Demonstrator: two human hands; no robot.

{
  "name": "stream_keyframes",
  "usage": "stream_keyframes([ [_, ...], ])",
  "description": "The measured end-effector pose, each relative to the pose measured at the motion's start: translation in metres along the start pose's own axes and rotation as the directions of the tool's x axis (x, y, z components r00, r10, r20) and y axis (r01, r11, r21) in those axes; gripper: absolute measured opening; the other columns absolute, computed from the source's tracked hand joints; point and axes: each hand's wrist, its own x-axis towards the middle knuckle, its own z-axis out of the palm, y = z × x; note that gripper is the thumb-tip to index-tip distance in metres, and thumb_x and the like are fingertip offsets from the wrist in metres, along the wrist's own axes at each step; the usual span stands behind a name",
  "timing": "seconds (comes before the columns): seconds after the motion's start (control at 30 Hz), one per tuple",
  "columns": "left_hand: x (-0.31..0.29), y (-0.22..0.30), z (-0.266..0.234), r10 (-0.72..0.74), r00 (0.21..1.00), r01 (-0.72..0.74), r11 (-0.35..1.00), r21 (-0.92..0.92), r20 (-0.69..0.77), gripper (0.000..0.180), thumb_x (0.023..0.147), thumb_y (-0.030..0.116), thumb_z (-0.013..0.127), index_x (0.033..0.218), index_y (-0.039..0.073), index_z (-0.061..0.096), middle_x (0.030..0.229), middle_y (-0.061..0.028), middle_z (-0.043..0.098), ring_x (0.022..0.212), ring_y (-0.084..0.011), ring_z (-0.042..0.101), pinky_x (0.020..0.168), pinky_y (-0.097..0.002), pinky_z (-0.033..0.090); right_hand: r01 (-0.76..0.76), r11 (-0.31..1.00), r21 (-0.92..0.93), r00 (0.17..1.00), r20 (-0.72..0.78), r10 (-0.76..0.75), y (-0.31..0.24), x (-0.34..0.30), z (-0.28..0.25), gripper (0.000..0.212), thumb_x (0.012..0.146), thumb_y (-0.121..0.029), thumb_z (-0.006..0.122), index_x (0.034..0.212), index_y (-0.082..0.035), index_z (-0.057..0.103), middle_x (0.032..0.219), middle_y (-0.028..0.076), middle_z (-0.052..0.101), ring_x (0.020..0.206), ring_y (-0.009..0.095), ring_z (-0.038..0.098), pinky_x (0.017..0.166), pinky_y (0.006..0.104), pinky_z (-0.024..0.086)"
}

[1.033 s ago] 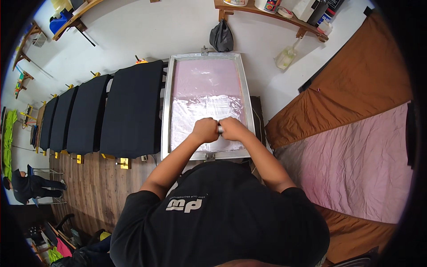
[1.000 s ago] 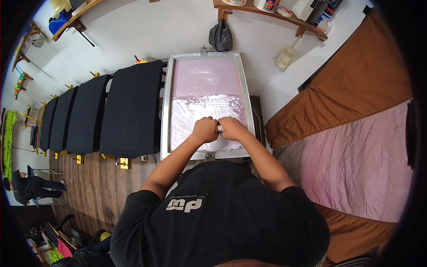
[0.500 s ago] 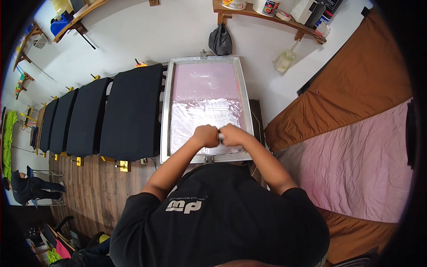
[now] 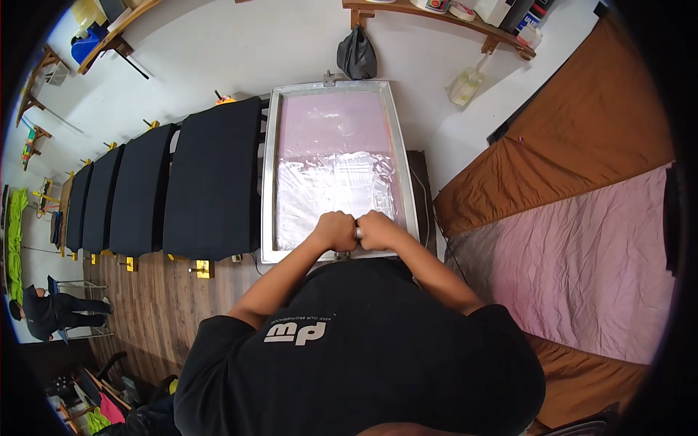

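Both hands have slid back toward the near edge of the aluminium-framed pink printing screen (image 4: 336, 156), left hand (image 4: 333, 231) and right hand (image 4: 379, 229) fisted side by side on a squeegee handle (image 4: 357, 232), long axis crosswise, screen stretching away ahead.

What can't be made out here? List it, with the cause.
Head view, the only one:
- The tool gripped by the left hand and right hand: both fists cover it.
- The screen frame: its near edge is hidden behind hands and forearms.
- Items on the wooden shelf: cut by the top edge, too small.
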Motion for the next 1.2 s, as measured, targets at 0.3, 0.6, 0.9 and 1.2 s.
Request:
stream_keyframes([
  [0.3, 0.025, -0.011, -0.030, -0.053, 0.998, 0.055, 0.997, -0.057, 0.043, 0.030, 0.072, 0.031, 0.067, 0.083, 0.005, 0.076, 0.087, -0.0224, 0.074, 0.088, -0.0364, 0.073, 0.081, -0.0456, 0.058, 0.064, 0.997, 0.052, 0.997, -0.049, -0.062, 0.028, 0.028, -0.020, 0.025, 0.063, -0.012, 0.068, 0.082, 0.004, 0.070, 0.082, 0.029, 0.068, 0.080, 0.045, 0.069, 0.074, 0.0479, 0.056],
  [0.6, -0.010, -0.004, 0.046, 0.030, 0.903, -0.062, 0.996, -0.061, -0.428, 0.020, 0.071, 0.020, 0.070, 0.081, 0.003, 0.069, 0.082, -0.0192, 0.066, 0.075, -0.0378, 0.068, 0.069, -0.0475, 0.056, 0.034, 0.996, -0.088, 0.953, -0.296, -0.059, -0.001, -0.016, 0.034, 0.022, 0.072, -0.008, 0.067, 0.092, 0.001, 0.067, 0.092, 0.022, 0.068, 0.089, 0.040, 0.068, 0.080, 0.0488, 0.056],
  [0.9, 0.021, -0.011, -0.014, -0.127, 0.974, 0.117, 0.991, -0.061, -0.189, 0.022, 0.073, 0.024, 0.065, 0.082, 0.007, 0.075, 0.083, -0.0195, 0.073, 0.081, -0.0383, 0.072, 0.074, -0.0483, 0.059, -0.033, 0.999, -0.017, 0.994, -0.109, 0.031, 0.018, 0.025, -0.022, 0.019, 0.068, -0.008, 0.066, 0.084, -0.001, 0.073, 0.085, 0.027, 0.070, 0.084, 0.044, 0.070, 0.078, 0.0505, 0.057],
  [1.2, 0.005, -0.005, 0.004, -0.049, 0.989, 0.051, 0.999, 0.009, -0.136, 0.021, 0.068, 0.026, 0.069, 0.075, 0.008, 0.076, 0.080, -0.0215, 0.073, 0.076, -0.0376, 0.073, 0.071, -0.0464, 0.060, -0.010, 0.997, -0.076, 1.000, -0.020, 0.009, -0.001, 0.007, -0.007, 0.021, 0.064, -0.013, 0.068, 0.081, -0.002, 0.074, 0.084, 0.027, 0.070, 0.082, 0.043, 0.070, 0.079, 0.0487, 0.058],
])
